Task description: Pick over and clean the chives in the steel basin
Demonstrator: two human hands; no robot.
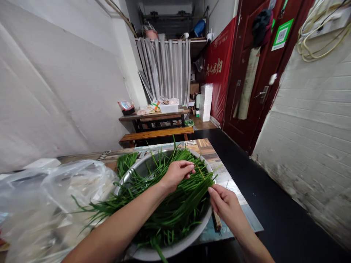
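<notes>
Left hand [177, 174] curled on chives [175, 204]; right hand [225, 204] pinching.

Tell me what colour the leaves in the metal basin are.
Green, in the head view: the leaves fill the metal basin.

A narrow room. On the left runs a pale wall [55, 91] with slanting seams; on the right, a white-painted brick wall [315, 146], scuffed low down, with a coil of yellowish cable [315, 36] hung high near a socket. The floor [263, 190] is dark. At the far end a grey curtain [167, 69] hangs below a cluttered shelf, with a wooden table [156, 117] and bench [156, 134] before it. Far right stands a dark red door [255, 91] beside a red banner [219, 69]. The light is dim and even
</notes>
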